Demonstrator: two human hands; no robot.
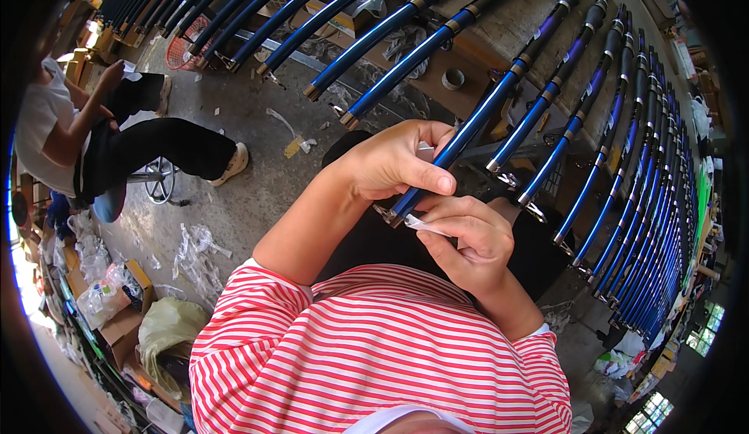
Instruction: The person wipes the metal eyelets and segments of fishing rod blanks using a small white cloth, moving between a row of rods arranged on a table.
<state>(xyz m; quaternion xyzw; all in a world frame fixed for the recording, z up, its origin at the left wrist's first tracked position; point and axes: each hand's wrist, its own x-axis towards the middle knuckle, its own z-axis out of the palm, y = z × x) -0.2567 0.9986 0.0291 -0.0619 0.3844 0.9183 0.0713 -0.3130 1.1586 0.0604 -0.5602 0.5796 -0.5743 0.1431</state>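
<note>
A glossy blue fishing rod (470, 128) slants across the middle, its near end over my lap and its dark grip far up at the upper right. Close to that near end, my left hand (394, 161) is closed round it, thumb lying on top. Just below, my right hand (470, 240) pinches a small white slip (425, 225) between thumb and fingertips. The slip reaches the rod's near end; whether it sticks to it I cannot tell. A bit of white also shows behind the rod by my left fingers.
Several similar blue rods (402, 67) fan out along a workbench (499, 44), their ends overhanging its edge. A small round cup (452, 79) stands beneath them. At the left sits another person (62, 133). Plastic scraps (199, 254) litter the floor near a cardboard box (125, 329).
</note>
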